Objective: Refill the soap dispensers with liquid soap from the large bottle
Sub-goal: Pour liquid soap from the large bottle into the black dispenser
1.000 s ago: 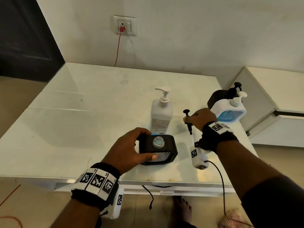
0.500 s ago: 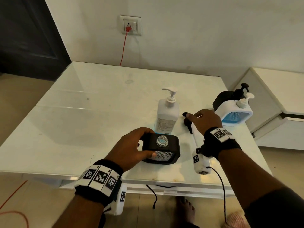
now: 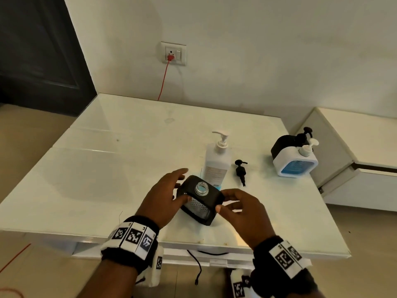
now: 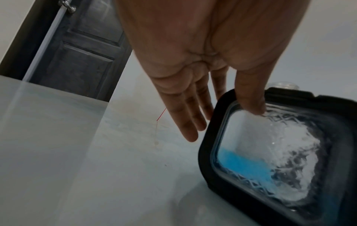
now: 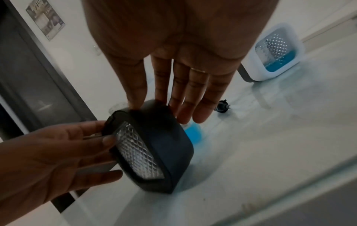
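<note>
Dispenser, the black one (image 3: 200, 200), sits tilted on the near part of the table (image 3: 107, 168), neck open and pump off, and I've got both hands on it. My left hand (image 3: 163, 201) has the thumb pressed on its clear patterned face, fingers nearly straight behind it; my right hand (image 3: 242, 214) steadies the other side with straight fingers, thumb at the front edge. Nothing clenched, more a cradle than a grip.

I'd judge it light, since only a little blue soap pools at the bottom in the left wrist view. The shell looks stiff and smooth, likely slick if soapy, so the flat sides are the place to hold it.

Just behind the dispenser stands the large bottle (image 3: 218, 160); its label is too small to read. Beside that, to the dispenser's right, lies the loose black pump (image 3: 240, 171). Further right are the white dispenser (image 3: 295, 162) and another black one (image 3: 283, 145).
</note>
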{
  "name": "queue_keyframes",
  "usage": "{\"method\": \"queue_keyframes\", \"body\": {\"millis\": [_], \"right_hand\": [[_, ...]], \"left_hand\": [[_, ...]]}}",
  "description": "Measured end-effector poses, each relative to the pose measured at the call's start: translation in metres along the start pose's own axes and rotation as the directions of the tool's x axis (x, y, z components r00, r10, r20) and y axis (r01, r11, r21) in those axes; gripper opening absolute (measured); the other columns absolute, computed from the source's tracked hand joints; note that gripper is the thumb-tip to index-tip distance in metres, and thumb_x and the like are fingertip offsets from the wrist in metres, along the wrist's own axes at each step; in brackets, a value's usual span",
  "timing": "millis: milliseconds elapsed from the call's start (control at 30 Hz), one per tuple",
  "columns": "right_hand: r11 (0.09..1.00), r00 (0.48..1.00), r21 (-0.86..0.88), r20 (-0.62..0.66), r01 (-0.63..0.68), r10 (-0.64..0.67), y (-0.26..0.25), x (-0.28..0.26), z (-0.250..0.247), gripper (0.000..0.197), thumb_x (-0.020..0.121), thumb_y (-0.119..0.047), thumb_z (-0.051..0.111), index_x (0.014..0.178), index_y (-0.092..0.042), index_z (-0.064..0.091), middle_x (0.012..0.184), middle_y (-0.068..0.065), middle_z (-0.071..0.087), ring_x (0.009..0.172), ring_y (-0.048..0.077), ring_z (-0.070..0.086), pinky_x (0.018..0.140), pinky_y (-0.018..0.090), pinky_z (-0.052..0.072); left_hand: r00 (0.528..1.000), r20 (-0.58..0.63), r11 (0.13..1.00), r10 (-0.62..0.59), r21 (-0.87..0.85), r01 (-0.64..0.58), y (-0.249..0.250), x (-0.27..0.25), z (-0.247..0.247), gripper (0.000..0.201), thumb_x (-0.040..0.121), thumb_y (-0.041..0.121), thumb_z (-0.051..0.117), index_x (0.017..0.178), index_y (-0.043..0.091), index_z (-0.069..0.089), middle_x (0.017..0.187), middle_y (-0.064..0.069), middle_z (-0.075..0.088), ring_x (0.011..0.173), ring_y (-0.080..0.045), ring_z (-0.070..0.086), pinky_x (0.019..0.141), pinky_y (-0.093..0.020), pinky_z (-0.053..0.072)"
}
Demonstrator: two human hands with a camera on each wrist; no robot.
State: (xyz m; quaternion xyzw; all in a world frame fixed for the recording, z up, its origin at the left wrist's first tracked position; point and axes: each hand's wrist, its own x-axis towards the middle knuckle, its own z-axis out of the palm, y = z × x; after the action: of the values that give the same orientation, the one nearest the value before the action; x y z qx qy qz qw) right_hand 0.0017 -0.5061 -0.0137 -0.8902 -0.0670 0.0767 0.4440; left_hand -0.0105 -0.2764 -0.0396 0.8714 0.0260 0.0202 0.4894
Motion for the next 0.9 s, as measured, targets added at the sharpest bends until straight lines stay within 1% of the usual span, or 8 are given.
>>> {"method": "queue_keyframes", "body": {"millis": [167, 233, 433, 533, 633, 700, 767, 900], "right_hand": [[0.988, 0.997, -0.143, 0.061, 0.050, -0.042, -0.006, -0.007, 0.023, 0.065, 0.074, -0.051, 0.079, 0.130, -0.041, 0.048, 0.115, -0.024, 0.055, 0.099, 0.002, 0.057, 0.087, 0.026, 0.053], [0.982, 0.996, -0.175, 0.066, 0.072, -0.061, -0.010, -0.006, 0.033, 0.062, 0.075, -0.051, 0.078, 0.127, -0.041, 0.045, 0.113, -0.025, 0.052, 0.102, 0.001, 0.054, 0.091, 0.027, 0.052], [0.993, 0.987, -0.039, -0.110, 0.115, -0.118, -0.017, -0.001, 0.039, 0.046, 0.074, -0.044, 0.081, 0.109, -0.035, 0.054, 0.099, -0.021, 0.063, 0.092, -0.002, 0.061, 0.074, 0.020, 0.058], [0.984, 0.975, 0.060, -0.160, 0.166, -0.155, -0.028, -0.001, 0.035, 0.045, 0.073, -0.039, 0.084, 0.109, -0.030, 0.059, 0.096, -0.018, 0.066, 0.090, -0.003, 0.062, 0.067, 0.013, 0.054], [0.968, 0.964, 0.121, -0.184, 0.218, -0.194, -0.034, -0.002, 0.035, 0.043, 0.073, -0.040, 0.083, 0.108, -0.031, 0.060, 0.094, -0.017, 0.067, 0.091, -0.002, 0.063, 0.066, 0.015, 0.055], [0.962, 0.961, 0.136, -0.177, 0.238, -0.213, -0.035, -0.003, 0.035, 0.044, 0.073, -0.042, 0.082, 0.110, -0.033, 0.059, 0.097, -0.018, 0.067, 0.094, -0.002, 0.063, 0.067, 0.016, 0.056], [0.955, 0.959, 0.148, -0.167, 0.255, -0.230, -0.035, -0.004, 0.036, 0.046, 0.072, -0.044, 0.081, 0.111, -0.035, 0.058, 0.099, -0.018, 0.067, 0.095, -0.001, 0.063, 0.068, 0.018, 0.058], [0.948, 0.965, 0.193, -0.120, 0.254, -0.234, -0.038, -0.004, 0.035, 0.047, 0.074, -0.047, 0.079, 0.115, -0.038, 0.058, 0.103, -0.018, 0.067, 0.098, -0.001, 0.063, 0.072, 0.019, 0.057]], "left_hand": [[0.996, -0.037, 0.996, -0.079, 0.047, 0.080, 0.001, 0.000, 0.000, 0.044, 0.097, 0.024, 0.071, 0.138, 0.029, 0.055, 0.130, 0.010, 0.062, 0.114, -0.011, 0.062, 0.097, -0.028, 0.049], [0.996, -0.028, 0.995, -0.083, 0.045, 0.085, 0.001, -0.002, 0.001, 0.040, 0.099, 0.025, 0.068, 0.137, 0.028, 0.057, 0.131, 0.009, 0.064, 0.114, -0.010, 0.062, 0.097, -0.028, 0.049], [0.973, -0.083, 0.962, -0.217, -0.188, 0.199, 0.001, 0.000, 0.004, 0.046, 0.101, 0.047, 0.059, 0.143, 0.029, 0.053, 0.132, 0.003, 0.063, 0.117, -0.015, 0.062, 0.096, -0.028, 0.049], [0.917, -0.059, 0.798, -0.395, -0.516, 0.311, 0.007, 0.001, 0.010, 0.083, 0.078, 0.084, 0.058, 0.142, 0.032, 0.049, 0.132, -0.002, 0.067, 0.120, -0.022, 0.065, 0.103, -0.050, 0.054], [0.888, 0.053, 0.524, -0.457, -0.791, 0.317, 0.023, -0.004, 0.019, 0.077, 0.077, 0.077, 0.056, 0.138, 0.031, 0.058, 0.127, -0.004, 0.073, 0.115, -0.027, 0.071, 0.088, -0.050, 0.062], [0.902, 0.121, 0.381, -0.415, -0.877, 0.293, 0.032, -0.007, 0.024, 0.071, 0.082, 0.075, 0.050, 0.135, 0.030, 0.064, 0.125, -0.006, 0.075, 0.114, -0.029, 0.073, 0.091, -0.049, 0.060], [0.910, 0.112, 0.316, -0.398, -0.915, 0.251, 0.032, -0.007, 0.025, 0.073, 0.082, 0.073, 0.047, 0.135, 0.027, 0.066, 0.124, -0.009, 0.075, 0.112, -0.030, 0.073, 0.092, -0.047, 0.058], [0.904, 0.118, 0.200, -0.411, -0.956, 0.215, 0.027, -0.006, 0.028, 0.079, 0.081, 0.074, 0.051, 0.141, 0.023, 0.062, 0.133, -0.016, 0.070, 0.119, -0.038, 0.069, 0.104, -0.059, 0.052]]}}
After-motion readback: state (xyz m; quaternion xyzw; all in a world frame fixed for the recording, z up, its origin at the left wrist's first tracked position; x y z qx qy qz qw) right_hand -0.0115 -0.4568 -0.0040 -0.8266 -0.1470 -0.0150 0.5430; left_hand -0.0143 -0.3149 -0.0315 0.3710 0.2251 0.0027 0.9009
